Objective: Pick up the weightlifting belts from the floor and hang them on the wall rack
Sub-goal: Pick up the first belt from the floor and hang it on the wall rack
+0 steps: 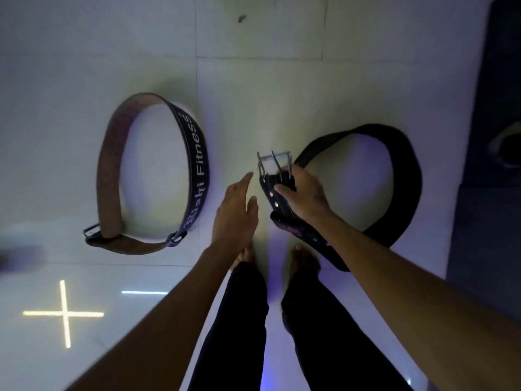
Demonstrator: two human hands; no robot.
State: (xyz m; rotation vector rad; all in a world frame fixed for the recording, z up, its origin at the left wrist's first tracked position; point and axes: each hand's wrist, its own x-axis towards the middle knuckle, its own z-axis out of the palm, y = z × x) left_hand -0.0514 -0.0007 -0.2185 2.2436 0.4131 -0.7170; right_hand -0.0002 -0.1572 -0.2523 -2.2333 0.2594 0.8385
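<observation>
Floor tiles [84,66] looking glossy, throwing back light streaks. Left belt [197,153], lying left of the black belt [406,176], showing matt brown leather inside, dark stitched face with white lettering. Black belt reading as matt leather or padded cloth, can't tell. Its buckle [273,162] showing bare shiny metal; rivets glinting too.

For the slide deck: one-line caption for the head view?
Right hand grips black leather belt near its steel buckle; open left hand reaches in; brown-lined lettered belt lies on tiled floor.

Right hand [306,194] on black belt [406,176]
</observation>
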